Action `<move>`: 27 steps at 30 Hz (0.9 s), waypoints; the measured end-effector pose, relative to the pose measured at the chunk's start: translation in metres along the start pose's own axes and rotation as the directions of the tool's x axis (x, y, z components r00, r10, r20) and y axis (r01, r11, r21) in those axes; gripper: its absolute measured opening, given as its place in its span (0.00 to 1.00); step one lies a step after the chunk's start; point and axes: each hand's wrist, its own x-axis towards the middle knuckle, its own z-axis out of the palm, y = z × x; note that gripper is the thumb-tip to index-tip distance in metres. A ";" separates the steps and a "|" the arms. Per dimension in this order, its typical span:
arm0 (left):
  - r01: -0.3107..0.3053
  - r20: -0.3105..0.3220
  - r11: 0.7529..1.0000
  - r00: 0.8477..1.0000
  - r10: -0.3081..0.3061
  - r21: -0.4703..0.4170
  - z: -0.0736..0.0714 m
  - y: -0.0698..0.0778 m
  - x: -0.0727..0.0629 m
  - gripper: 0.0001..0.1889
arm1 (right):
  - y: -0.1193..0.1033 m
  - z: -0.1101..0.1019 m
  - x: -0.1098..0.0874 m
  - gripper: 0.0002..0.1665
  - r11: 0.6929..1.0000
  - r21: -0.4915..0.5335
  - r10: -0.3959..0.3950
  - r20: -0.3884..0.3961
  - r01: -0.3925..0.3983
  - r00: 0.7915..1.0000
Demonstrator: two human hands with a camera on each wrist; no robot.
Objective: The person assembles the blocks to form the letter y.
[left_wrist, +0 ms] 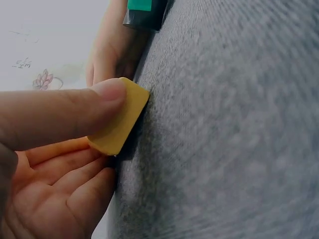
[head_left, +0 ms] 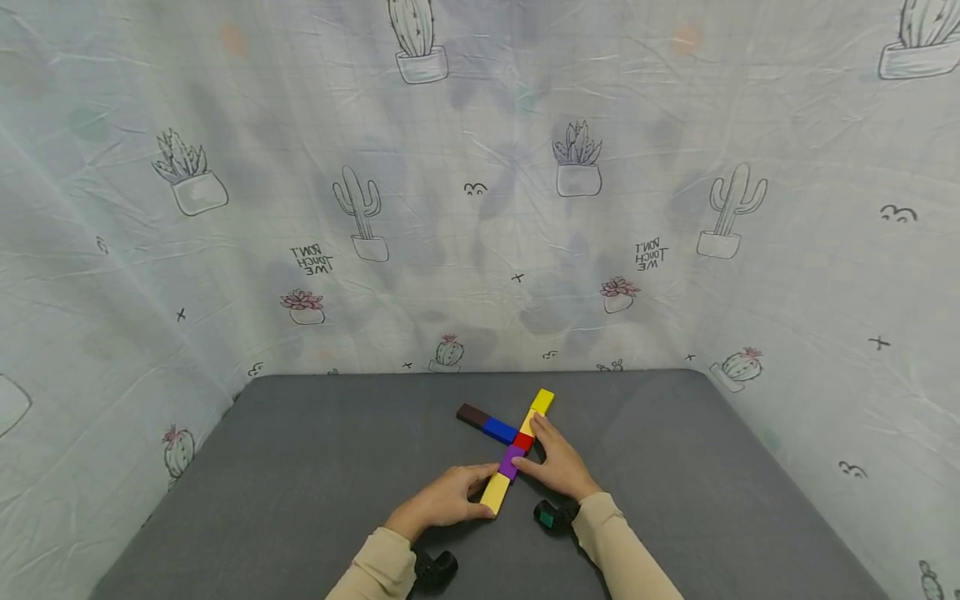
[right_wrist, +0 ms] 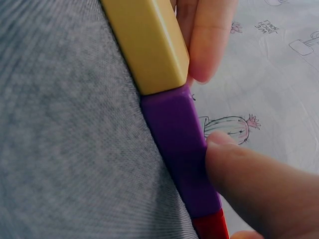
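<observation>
Rectangular blocks lie end to end in a slanting row on the grey table. My left hand pinches the near yellow block, thumb on its near end and fingers by the other end. The purple block butts against it, followed by a red block. The thumb of my right hand rests on the purple block. Its fingers reach, fairly straight, to the far pale-yellow block, partly covering it. A bright yellow block ends the row.
A blue block and a dark brown block branch from the red one toward the upper left. Black wrist devices sit below both hands. The grey table meets a cactus-print curtain at its back and sides.
</observation>
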 end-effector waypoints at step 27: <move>0.054 0.011 0.997 0.998 -0.055 0.057 0.003 0.000 0.000 0.38 | 0.001 0.000 0.000 0.52 1.000 -0.006 -0.005 0.000 0.005 1.000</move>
